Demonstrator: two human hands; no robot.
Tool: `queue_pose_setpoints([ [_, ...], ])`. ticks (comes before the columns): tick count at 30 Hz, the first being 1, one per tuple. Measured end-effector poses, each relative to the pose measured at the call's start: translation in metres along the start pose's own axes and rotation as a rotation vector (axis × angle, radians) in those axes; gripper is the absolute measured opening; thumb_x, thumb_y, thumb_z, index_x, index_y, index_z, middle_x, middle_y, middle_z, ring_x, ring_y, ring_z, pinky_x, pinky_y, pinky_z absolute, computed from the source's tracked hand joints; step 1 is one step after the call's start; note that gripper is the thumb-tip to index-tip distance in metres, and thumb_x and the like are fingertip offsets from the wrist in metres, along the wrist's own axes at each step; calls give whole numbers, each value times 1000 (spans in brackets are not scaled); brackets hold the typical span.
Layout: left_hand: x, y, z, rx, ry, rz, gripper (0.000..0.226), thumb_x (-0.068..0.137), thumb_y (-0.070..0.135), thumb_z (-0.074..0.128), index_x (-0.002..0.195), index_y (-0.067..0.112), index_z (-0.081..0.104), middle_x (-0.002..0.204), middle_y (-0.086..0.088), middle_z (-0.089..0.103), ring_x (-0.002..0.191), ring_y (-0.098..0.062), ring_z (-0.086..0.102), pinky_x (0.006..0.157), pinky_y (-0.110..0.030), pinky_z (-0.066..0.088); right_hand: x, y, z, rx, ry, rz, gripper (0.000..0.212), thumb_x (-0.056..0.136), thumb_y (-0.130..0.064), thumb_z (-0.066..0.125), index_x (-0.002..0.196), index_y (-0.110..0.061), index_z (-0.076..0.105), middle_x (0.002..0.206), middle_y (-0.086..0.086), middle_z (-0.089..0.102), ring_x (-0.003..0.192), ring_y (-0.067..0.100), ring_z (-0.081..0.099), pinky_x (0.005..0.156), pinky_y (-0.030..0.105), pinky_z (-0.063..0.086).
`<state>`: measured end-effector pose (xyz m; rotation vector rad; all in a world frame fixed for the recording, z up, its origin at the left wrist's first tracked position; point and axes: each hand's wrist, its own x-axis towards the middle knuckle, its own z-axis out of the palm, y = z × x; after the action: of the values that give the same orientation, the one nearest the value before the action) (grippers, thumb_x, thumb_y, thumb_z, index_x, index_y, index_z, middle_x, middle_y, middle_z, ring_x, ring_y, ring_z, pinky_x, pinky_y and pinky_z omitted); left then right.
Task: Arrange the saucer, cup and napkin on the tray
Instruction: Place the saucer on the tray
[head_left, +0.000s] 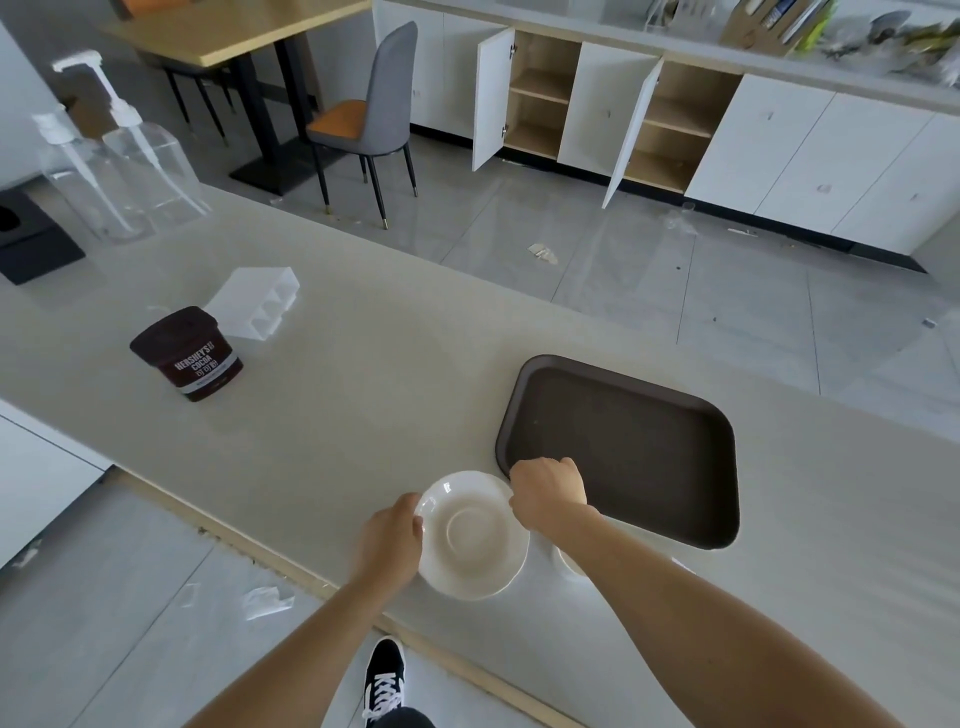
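Presently: saucer (472, 535) near counter (363, 389) edge, at 9 o'clock of empty tray (618, 452). Left hand (392, 538) and right hand (548, 493) pinch opposite rims. Glazed, rigid, likely slippery, breakable; rim hold advised.

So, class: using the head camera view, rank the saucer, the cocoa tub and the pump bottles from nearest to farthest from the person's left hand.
1. Saucer: touching the left hand, on its right.
2. Cocoa tub: farther up the counter, to the left.
3. Pump bottles: at the counter's far left end.
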<state>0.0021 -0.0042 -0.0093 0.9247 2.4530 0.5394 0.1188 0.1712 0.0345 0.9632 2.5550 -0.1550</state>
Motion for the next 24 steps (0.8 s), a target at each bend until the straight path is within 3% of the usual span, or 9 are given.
queue_pose_setpoints([
  [7, 10, 19, -19, -252, 34, -69, 21, 94, 13, 45, 103, 16, 64, 82, -6, 67, 80, -31, 66, 72, -49, 59, 8, 15, -19, 120, 106, 42, 27, 86, -12, 54, 63, -22, 44, 58, -6, 50, 53, 15, 41, 74, 34, 30],
  [11, 19, 43, -30, -392, 31, -82, 21, 95, 14, 47, 100, 23, 66, 78, -9, 67, 68, -31, 69, 52, -34, 59, 12, 31, -28, 315, 167, 108, 12, 91, -14, 50, 79, -15, 51, 65, -2, 52, 56, 19, 44, 53, 32, 32],
  [13, 25, 56, -34, -429, 38, -77, 22, 94, 13, 48, 96, 26, 66, 76, -10, 67, 65, -32, 69, 48, -30, 56, 14, 39, -31, 400, 176, 135, 9, 93, -14, 49, 84, -12, 52, 69, 1, 54, 60, 21, 47, 50, 32, 35],
  [19, 48, 92, -30, -398, 20, -19, 22, 93, 12, 48, 93, 21, 68, 73, -9, 68, 62, -33, 69, 58, -43, 61, 24, 74, -32, 541, 194, 206, 12, 97, -18, 49, 91, -9, 55, 77, 3, 60, 68, 24, 55, 57, 33, 42],
  [24, 69, 117, -21, -369, 0, -15, 22, 91, 12, 48, 94, 17, 70, 76, -9, 70, 64, -34, 69, 60, -48, 61, 35, 101, -27, 637, 169, 292, 13, 96, -22, 50, 87, -14, 55, 78, -1, 59, 71, 21, 55, 55, 30, 39],
])
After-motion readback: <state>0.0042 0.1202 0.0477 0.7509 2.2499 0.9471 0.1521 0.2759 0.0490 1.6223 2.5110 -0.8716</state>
